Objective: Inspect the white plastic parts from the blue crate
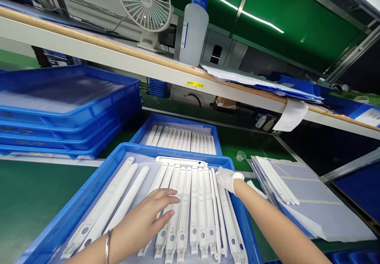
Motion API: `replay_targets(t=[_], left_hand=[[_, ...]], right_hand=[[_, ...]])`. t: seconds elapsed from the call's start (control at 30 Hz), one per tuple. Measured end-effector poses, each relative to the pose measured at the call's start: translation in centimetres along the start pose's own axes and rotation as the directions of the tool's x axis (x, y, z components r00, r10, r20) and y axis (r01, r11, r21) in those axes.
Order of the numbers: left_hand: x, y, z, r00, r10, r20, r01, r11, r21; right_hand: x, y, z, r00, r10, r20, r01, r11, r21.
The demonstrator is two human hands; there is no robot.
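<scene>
A blue tray (89, 188) in front of me holds several long white plastic strips (194, 204) laid side by side on a clear sheet. My bare left hand (151, 212), with a bracelet at the wrist, lies flat on the strips near the tray's middle, fingers together and pointing right. My right hand (228, 179) wears a white glove and rests its fingers on the far ends of the rightmost strips, near the tray's right rim. Whether it pinches a strip is unclear. One strip (181, 161) lies crosswise at the tray's far edge.
A second blue tray (178, 119) of strips sits behind. Stacked blue trays (68, 113) stand at the left. To the right, more strips (279, 181) lie on grey sheets (323, 204). A small clear cup (241, 156) sits nearby. An overhead shelf carries a fan (145, 6) and a bottle (193, 26).
</scene>
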State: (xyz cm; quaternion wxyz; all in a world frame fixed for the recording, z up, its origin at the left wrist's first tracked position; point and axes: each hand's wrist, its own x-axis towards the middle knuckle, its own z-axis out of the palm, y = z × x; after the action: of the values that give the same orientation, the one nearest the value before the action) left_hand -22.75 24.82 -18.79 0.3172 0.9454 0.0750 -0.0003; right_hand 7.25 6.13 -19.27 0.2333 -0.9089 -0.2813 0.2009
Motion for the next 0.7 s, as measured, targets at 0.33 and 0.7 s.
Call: replay_targets(t=[0.33, 0.7], left_hand=[[1.2, 2.7, 1.1, 0.999, 0.039, -0.014, -0.041, 0.962, -0.271], [4.9, 5.9, 4.2, 0.969, 0.172, 0.179, 0.060, 0.539, -0.840]], right_hand=[[-5.0, 2.8, -3.4, 0.989, -0.131, -0.073, 0.142, 0.666, 0.733], [-6.6, -8.3, -3.7, 0.972, -0.228, 0.051, -0.103, -0.220, 0.970]])
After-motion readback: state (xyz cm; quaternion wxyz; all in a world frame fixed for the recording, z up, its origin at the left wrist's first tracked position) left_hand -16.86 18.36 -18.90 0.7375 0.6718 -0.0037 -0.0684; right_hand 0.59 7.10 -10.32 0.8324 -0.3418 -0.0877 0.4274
